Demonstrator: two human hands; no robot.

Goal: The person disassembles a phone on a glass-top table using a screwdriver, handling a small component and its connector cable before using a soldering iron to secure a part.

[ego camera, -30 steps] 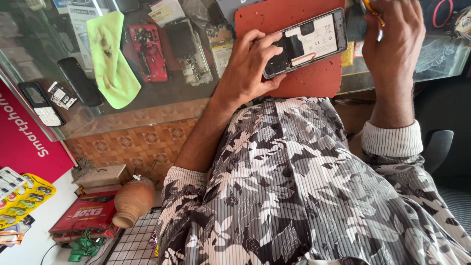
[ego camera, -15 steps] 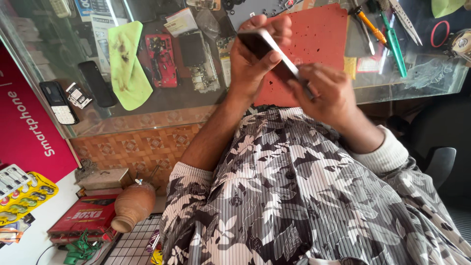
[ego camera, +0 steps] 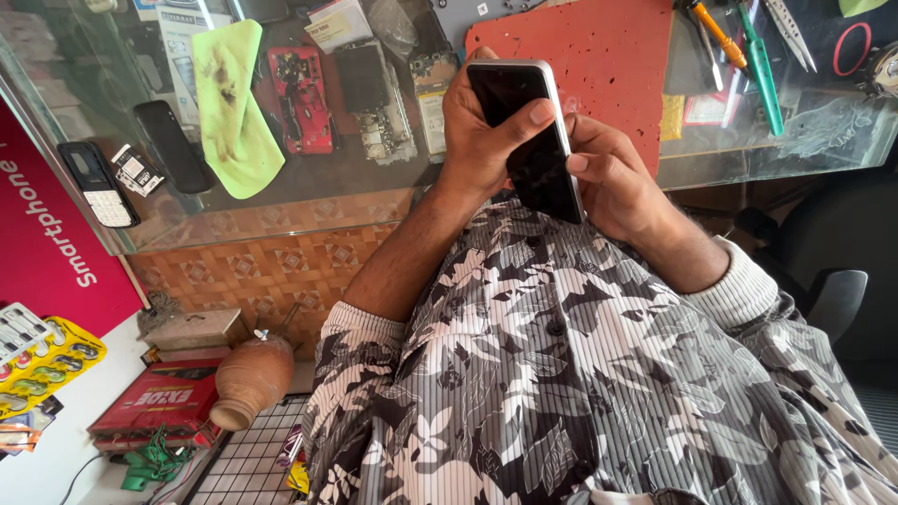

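Both hands hold one thing — a black smartphone with a silver rim point(ego camera: 531, 140). The left hand point(ego camera: 482, 140) wraps around its left side, and the thumb lies across the dark screen. The right hand point(ego camera: 613, 178) cups the phone from the right and from under it, with fingers closed on the edge. The phone is up in the air, tilted, just above the person's grey and white leaf-print shirt point(ego camera: 561, 374) and in front of the glass-topped desk point(ego camera: 309, 201).

Behind the phone, a red square work mat point(ego camera: 617, 56) lies on the desk. To the right of the mat sit an orange-handled screwdriver point(ego camera: 716, 33), a green-handled tool point(ego camera: 760, 65) and a red rubber ring point(ego camera: 851, 47).

On the left part of the desk is a lime green cloth with dark stains point(ego camera: 234, 103). Next to it lies a red opened phone body point(ego camera: 301, 98). Farther left are a long black phone point(ego camera: 173, 145) and a small black keypad phone point(ego camera: 98, 182) — well apart from the hands.

Down on the floor, by the desk's patterned front, a brown clay pot point(ego camera: 251, 379) rests beside a red box point(ego camera: 154, 407).
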